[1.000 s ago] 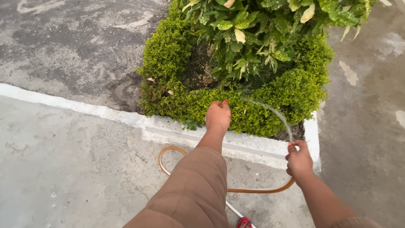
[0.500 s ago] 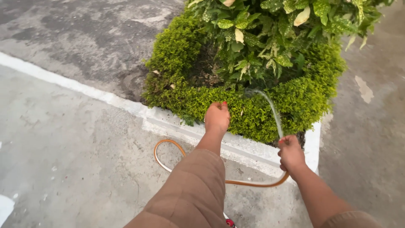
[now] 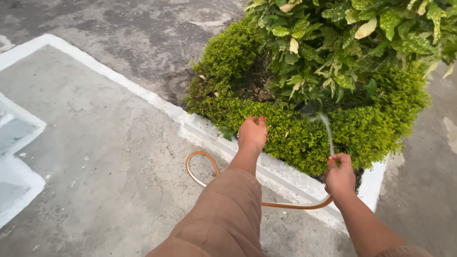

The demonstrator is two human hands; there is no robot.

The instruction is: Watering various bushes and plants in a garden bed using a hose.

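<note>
- Fingers of the right hand (image 3: pixel 340 177) curl tightly round the end of an orange hose (image 3: pixel 290 206), thumb with a red-painted nail on top, so the grip is fully closed on it.
- Water (image 3: pixel 327 131) leaves the hose end in a thin stream, arcing up and to the far side before it falls among the plants.
- Fingers of the left hand (image 3: pixel 253 133) are folded into a loose fist with the back of the hand facing the camera; whether anything is inside the fist cannot be told. Red nail polish shows on one fingertip.
- That left hand sits at the near edge of the low hedge (image 3: pixel 304 135), touching or just over its small yellow-green leaves.
- From the right hand the hose runs left along the ground, passes behind the left arm in its brown sleeve (image 3: pixel 223 219), and loops up to the left of the wrist, close to the kerb.
- Behind the hedge, on the far side, stands a taller broad-leaved shrub (image 3: pixel 342 43) with green and yellow-speckled leaves, ringed by the hedge.
- A white-painted kerb (image 3: pixel 200 126) borders the planting on its near side and runs off toward the far left.
- Grey concrete ground (image 3: pixel 104 157) lies near and left of the kerb, with white-painted markings (image 3: pixel 19 181) at the left edge.
- Darker, stained pavement (image 3: pixel 143 33) stretches beyond the kerb on the far left.
</note>
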